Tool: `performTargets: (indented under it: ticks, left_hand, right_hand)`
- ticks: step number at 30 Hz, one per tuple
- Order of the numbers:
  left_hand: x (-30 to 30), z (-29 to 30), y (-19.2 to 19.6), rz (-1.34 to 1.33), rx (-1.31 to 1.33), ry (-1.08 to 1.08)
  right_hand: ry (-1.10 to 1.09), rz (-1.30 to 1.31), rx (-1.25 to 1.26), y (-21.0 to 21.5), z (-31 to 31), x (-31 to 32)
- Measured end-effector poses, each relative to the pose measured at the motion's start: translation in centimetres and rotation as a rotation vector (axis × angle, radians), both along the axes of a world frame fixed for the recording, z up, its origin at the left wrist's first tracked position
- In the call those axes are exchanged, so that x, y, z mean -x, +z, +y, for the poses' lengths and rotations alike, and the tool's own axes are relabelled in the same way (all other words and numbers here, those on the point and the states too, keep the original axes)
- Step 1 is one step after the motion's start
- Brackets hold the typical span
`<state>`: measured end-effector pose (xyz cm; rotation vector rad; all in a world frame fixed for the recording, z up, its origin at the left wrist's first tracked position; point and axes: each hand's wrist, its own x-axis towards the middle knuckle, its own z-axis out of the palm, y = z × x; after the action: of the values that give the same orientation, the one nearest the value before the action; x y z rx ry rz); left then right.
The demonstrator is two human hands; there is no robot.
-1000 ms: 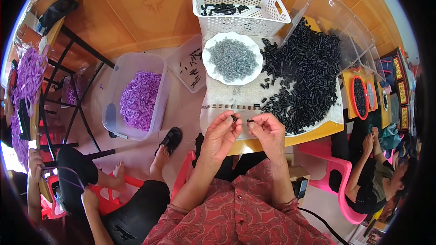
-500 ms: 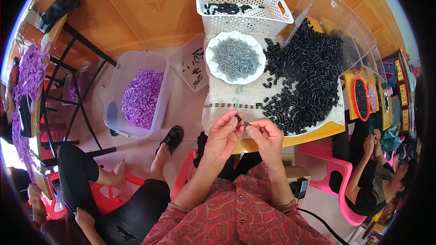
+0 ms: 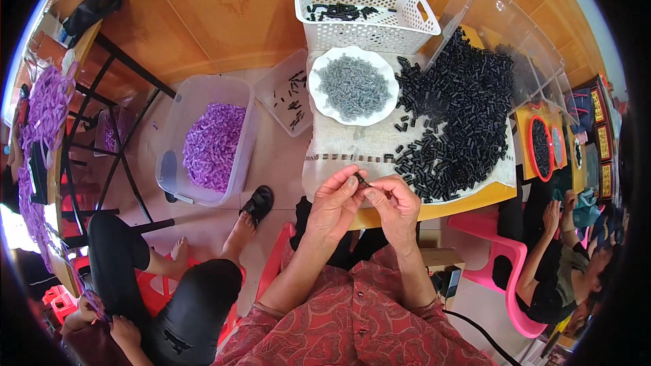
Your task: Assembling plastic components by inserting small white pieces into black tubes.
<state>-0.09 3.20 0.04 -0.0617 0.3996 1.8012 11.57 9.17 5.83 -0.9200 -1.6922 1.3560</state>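
Observation:
Above the table's front edge, my left hand (image 3: 332,209) pinches a small black cylindrical piece (image 3: 361,179) between thumb and fingers. My right hand (image 3: 395,209) meets it from the other side, its thumb and forefinger closed at the piece's lower end. Whatever sits inside the right pinch is too small and covered to make out. Beyond the hands, a heap of similar black pieces (image 3: 468,108) spreads over the table's right part. A white scalloped plate (image 3: 317,102) full of small clear grey parts (image 3: 352,85) stands on a pale cloth (image 3: 339,142).
At the back is a white perforated basket (image 3: 369,39) with black pieces. A clear bin (image 3: 536,47) lies tipped behind the heap. On the floor at left stands a tub (image 3: 247,149) of purple pieces (image 3: 213,146). People sit at both sides, one beside a pink chair (image 3: 515,285).
My right fingertips have come up against the black piece, where a small gap stood before. The left hand's piece now shows longer. The seated person at left has shifted their legs and hands.

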Motion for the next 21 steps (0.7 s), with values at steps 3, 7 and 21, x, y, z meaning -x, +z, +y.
performTargets:
  ticks: [3,7,21]
  left_hand:
    - [-0.01,0.01,0.07,0.023,-0.007,-0.001]
    - [0.03,0.05,0.40,0.065,-0.021,0.008]
    - [0.36,0.01,0.50,0.242,-0.022,0.044]
  right_hand:
    - [-0.011,-0.001,-0.009,-0.17,-0.01,0.04]
    - [-0.019,-0.051,-0.119,-0.14,0.08,0.13]
    - [-0.045,-0.121,-0.323,0.20,0.08,0.54]
